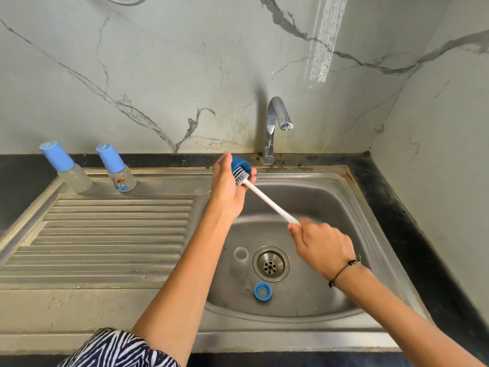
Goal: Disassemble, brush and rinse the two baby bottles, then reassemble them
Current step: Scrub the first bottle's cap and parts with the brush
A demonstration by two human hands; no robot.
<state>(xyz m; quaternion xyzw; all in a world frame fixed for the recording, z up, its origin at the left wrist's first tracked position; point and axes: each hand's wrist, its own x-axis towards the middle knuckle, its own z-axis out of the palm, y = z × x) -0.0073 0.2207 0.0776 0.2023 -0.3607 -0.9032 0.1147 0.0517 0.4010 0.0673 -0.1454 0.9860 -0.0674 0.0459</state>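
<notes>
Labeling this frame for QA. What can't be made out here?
- Blue cap: inside hidden by left hand and brush bristles, head view.
- Brush handle end: buried in right hand.
- Clear bottle in sink: transparent, lower outline lost against steel.
- Nipple: not identifiable anywhere.
- Tap: no stream visible; too fine to rule out.

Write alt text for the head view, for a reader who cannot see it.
Over a steel sink, the left hand holds a blue bottle cap while the right hand works a white brush into it. A clear bottle and blue ring lie by the drain; two capped bottles stand on the drainboard's far edge.
</notes>
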